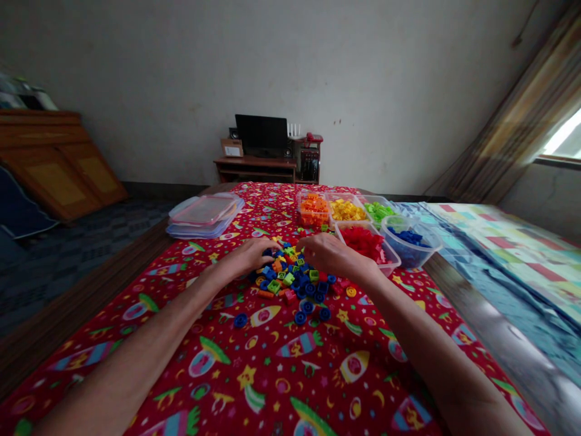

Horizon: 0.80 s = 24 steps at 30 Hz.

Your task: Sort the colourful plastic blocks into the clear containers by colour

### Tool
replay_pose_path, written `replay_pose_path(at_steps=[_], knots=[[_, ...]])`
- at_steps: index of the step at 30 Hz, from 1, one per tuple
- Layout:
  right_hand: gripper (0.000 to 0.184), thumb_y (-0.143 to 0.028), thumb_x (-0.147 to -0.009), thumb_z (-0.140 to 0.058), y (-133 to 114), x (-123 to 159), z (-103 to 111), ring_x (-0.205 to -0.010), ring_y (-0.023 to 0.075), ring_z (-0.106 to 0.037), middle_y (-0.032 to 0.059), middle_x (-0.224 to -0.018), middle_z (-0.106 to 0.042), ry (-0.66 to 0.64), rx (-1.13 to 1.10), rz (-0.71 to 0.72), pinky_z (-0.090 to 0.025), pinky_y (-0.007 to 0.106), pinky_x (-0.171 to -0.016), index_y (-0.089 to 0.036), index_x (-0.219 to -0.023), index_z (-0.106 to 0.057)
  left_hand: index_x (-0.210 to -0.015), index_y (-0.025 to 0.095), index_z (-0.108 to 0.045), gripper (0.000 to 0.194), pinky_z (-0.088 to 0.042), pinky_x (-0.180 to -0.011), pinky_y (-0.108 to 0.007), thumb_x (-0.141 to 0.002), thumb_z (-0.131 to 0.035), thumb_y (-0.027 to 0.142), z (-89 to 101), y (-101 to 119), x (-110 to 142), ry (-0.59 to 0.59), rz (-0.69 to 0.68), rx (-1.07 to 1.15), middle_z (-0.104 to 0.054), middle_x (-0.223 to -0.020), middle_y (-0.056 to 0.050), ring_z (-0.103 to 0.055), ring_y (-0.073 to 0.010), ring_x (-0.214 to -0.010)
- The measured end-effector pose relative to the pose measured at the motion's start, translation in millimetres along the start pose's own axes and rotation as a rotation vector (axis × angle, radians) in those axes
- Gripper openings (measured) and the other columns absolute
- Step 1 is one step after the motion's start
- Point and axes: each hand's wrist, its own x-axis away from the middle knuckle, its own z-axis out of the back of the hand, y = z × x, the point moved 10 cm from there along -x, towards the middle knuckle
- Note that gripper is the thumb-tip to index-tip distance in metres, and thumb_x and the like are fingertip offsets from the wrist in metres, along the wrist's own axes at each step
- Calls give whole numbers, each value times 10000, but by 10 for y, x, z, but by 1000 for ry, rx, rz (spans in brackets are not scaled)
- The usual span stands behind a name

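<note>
A loose pile of mixed toy building bricks (289, 278), in blue, green, orange, yellow and red, lies on the red patterned tablecloth (290, 375). My left hand (250, 254) touches the pile's left side, thumb and fingers apart with blue bricks near them. Over the right side of the pile is my right hand (323, 252), its fingers curled down and pressed together; whatever they grip is hidden. Several round blue pieces (300, 317) lie in front of the pile, and one round blue piece (240, 320) sits farther left.
Behind my right hand stand clear tubs of orange bricks (314, 204), yellow bricks (347, 210), green bricks (378, 211), red bricks (363, 242) and blue bricks (410, 238). Stacked plastic lids (205, 215) lie at the back left. A bed (512, 260) adjoins the table's right side.
</note>
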Motion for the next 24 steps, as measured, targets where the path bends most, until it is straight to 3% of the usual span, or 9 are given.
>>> replay_pose_path(at_steps=[4, 7, 10, 14, 19, 22, 24], knots=[[332, -217, -838, -592, -259, 11, -287, -1000, 220, -605, 123, -1118, -659, -197, 70, 64, -463, 301, -791, -161, -1163, -622, -1037, 216, -703, 309, -479, -902, -327, -755, -584, 257, 95, 14, 5, 39, 50, -63, -716, -1060, -60, -639, -237, -1004], [280, -171, -866, -509, -373, 10, -530, -1027, 255, -602, 154, -1127, -650, -218, 178, 95, -467, 343, -814, -118, -1107, -642, -1047, 205, -701, 320, -484, -896, -329, -757, -578, 265, 196, 65, 9, 71, 55, -42, -714, -1058, -62, -642, -233, -980], [288, -113, -876, -436, -428, -11, -634, -978, 244, -615, 155, -1046, -669, -164, 229, 117, -454, 335, -820, -98, -1063, -655, -1064, 213, -693, 331, -479, -904, -319, -761, -564, 253, 229, 127, 5, 88, 26, -24, -711, -1056, -49, -638, -218, -973], [298, -75, -841, -461, -357, -53, -559, -917, 201, -616, 134, -1020, -684, -96, 185, 84, -432, 280, -786, -104, -1053, -668, -1016, 237, -702, 279, -469, -903, -289, -793, -534, 242, 151, 256, 6, 23, -71, -2, -709, -1031, -30, -627, -194, -967], [305, -111, -779, -531, -141, -92, -346, -718, 132, -594, 62, -852, -709, -92, -26, 43, -376, 216, -621, -165, -1014, -718, -950, 232, -714, 215, -467, -837, -261, -829, -538, 251, 138, 466, 41, -45, -159, 16, -694, -950, -35, -629, -181, -902], [326, -132, -773, -534, -71, -72, -142, -687, 131, -587, 58, -816, -706, -44, -67, 8, -356, 218, -590, -170, -1044, -713, -935, 226, -717, 200, -461, -785, -242, -835, -553, 280, 104, 561, 52, -52, -186, 33, -690, -896, -35, -633, -175, -846], [295, -137, -793, -525, -115, -33, -111, -690, 137, -599, 70, -827, -709, -91, -41, 3, -359, 221, -581, -157, -1019, -714, -903, 223, -723, 204, -455, -750, -228, -844, -544, 302, 37, 596, 53, -75, -188, 56, -697, -855, -30, -638, -171, -812]])
